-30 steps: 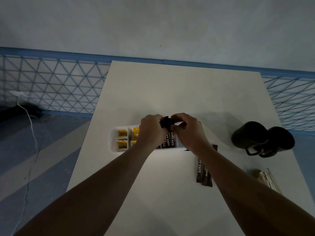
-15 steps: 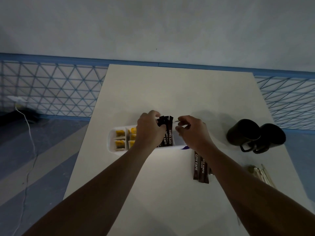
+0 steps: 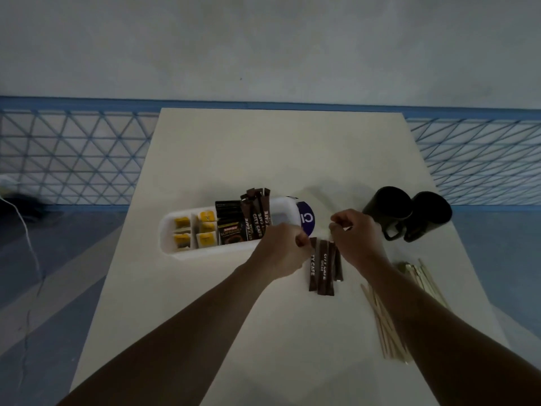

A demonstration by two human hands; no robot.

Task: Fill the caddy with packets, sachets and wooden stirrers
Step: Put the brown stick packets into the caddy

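Fenced work area: blue mesh barrier [image 3: 73,156], table [image 3: 278,148]

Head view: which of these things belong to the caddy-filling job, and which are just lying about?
Job:
caddy
yellow sachets
black coffee packets
sugar sticks in the caddy
sugar sticks on the table
wooden stirrers

Lying about:
black mugs
floor cable
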